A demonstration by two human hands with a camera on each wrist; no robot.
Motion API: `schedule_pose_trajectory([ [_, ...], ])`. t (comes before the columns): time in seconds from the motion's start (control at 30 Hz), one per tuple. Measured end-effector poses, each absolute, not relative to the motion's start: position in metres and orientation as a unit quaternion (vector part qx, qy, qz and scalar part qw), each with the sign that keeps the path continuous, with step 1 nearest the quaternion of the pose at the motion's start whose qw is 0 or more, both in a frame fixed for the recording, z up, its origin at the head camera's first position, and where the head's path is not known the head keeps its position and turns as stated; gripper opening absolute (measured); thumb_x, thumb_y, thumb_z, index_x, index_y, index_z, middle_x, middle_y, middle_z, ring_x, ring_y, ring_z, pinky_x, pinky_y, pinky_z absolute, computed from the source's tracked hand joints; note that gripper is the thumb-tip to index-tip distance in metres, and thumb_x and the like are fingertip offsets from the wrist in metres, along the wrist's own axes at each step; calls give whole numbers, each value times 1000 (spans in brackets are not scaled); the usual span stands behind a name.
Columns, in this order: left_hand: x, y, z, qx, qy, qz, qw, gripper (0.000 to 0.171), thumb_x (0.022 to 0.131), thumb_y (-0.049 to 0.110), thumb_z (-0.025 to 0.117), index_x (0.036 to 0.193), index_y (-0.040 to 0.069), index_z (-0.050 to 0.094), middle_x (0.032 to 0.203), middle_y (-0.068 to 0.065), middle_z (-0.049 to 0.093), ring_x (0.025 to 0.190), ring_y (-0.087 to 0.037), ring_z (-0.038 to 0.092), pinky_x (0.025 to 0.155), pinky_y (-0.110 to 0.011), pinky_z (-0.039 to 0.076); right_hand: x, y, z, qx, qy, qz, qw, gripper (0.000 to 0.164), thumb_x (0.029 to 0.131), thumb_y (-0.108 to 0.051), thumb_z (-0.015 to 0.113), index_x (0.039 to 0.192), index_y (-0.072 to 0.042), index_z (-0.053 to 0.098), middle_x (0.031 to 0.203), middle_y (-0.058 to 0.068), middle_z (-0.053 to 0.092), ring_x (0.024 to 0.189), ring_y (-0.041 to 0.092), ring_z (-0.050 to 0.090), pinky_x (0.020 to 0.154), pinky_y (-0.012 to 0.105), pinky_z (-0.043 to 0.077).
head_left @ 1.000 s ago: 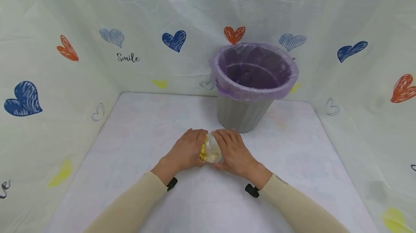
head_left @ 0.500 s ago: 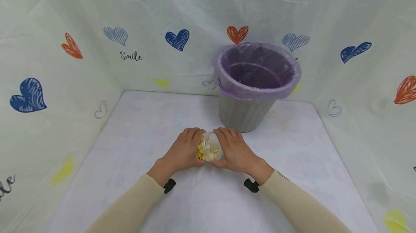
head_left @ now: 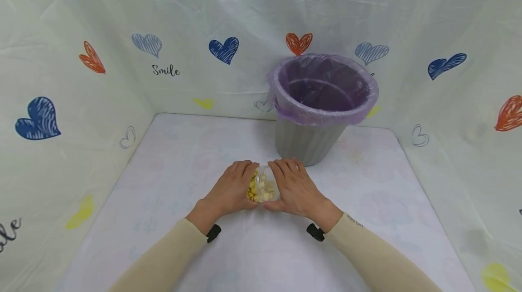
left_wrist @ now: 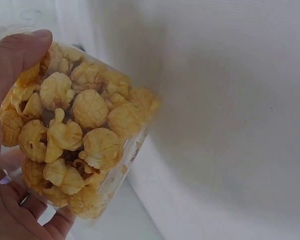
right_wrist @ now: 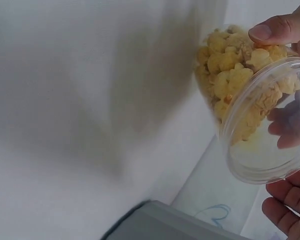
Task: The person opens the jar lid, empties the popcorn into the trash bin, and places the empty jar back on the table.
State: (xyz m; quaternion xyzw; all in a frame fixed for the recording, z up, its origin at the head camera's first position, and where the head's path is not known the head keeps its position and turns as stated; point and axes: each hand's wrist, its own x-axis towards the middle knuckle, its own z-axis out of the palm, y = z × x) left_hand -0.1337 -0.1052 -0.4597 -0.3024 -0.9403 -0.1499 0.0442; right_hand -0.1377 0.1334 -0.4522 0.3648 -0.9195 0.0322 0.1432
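Observation:
A clear plastic jar [head_left: 265, 189] of yellow popcorn is held tilted on its side between both hands, in the middle of the head view. My left hand [head_left: 231, 187] grips the popcorn-filled body, its thumb pressed along the side in the left wrist view, where the jar [left_wrist: 90, 110] shows caramel-coloured kernels. My right hand [head_left: 294, 188] curls round the end with the clear round rim, thumb below and fingers above in the head view. The right wrist view shows that rim of the jar [right_wrist: 237, 95] up close. Whether a separate lid sits there is hard to tell.
Behind the right hand stands a grey bin [head_left: 307, 142] lined with a purple bag [head_left: 322, 117], its mouth upward. A pale table [head_left: 195, 147] lies under the hands. Whitish sheets [head_left: 261, 7] printed with hearts enclose the back and sides.
The jar has turned a little, so more of its clear end and the popcorn inside shows. Both hands stay round it almost in place. The head view has shifted slightly.

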Motion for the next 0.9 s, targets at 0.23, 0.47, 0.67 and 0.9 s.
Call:
schedule_pose_trajectory([
  [0.23,-135,-105,-459,-305,-941,-135,53,104,73,46,96,151,3,43,145,-15,53,137,-32,50,118,-47,44,-138,134,-449,414,-897,7,155,109,75,-58,91,155,-6,40,151,11,50,136,33,48,119,61,37],
  [0.47,-135,-103,-459,-301,-944,-121,60,101,76,47,94,150,0,44,147,-18,55,139,-33,51,122,-45,40,-138,137,-452,371,-920,50,117,110,80,-66,83,157,-3,38,151,14,51,139,35,48,118,60,39],
  [0.67,-133,-101,-461,-301,-944,-124,63,102,76,47,94,151,0,43,149,-19,54,141,-35,50,123,-50,38,-139,136,-457,332,-935,95,86,103,83,-70,77,151,0,46,141,19,62,131,37,56,108,60,46],
  [0.9,-130,-96,-467,-294,-943,-71,136,108,71,57,94,148,-1,45,143,-18,54,133,-36,52,117,-55,42,-138,132,-456,327,-935,104,92,102,82,-69,78,149,2,47,139,20,63,129,40,57,107,60,47],
])
